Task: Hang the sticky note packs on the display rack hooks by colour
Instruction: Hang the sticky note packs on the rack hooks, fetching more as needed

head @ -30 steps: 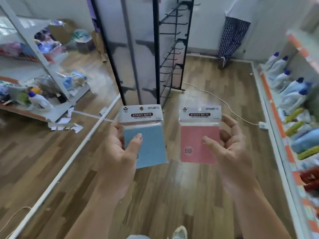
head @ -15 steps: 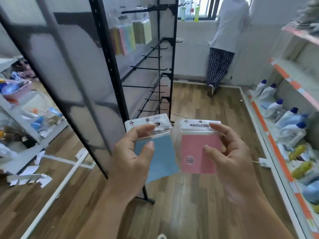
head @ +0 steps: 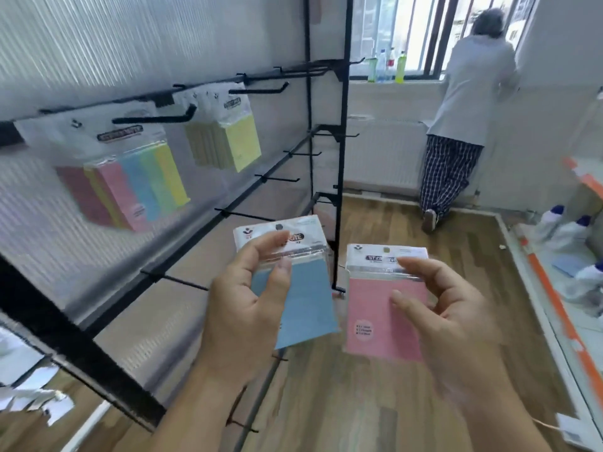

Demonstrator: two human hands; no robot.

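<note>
My left hand [head: 243, 308] grips a blue sticky note pack [head: 308, 298] with thumb across its front. To its right, my right hand [head: 447, 318] holds a pink sticky note pack [head: 375, 318], fingers curled over its header. Both packs are upright in front of me. The black display rack [head: 341, 158] stretches along the left with rows of hooks. On the top row hang multicolour packs [head: 130, 177] and yellow packs [head: 235, 138]. A bare hook [head: 176, 280] sticks out just left of my left hand.
A person [head: 463, 125] stands at the window at the back right. Bottles [head: 388, 68] line the windowsill. A shelf with white bottles [head: 567, 236] runs along the right. Torn paper [head: 36, 396] lies at the lower left. Wooden floor lies ahead.
The view has lifted and swung toward the rack, which is now closer, with hanging packs in sight. Both hands keep holding their packs, the blue one raised slightly.
</note>
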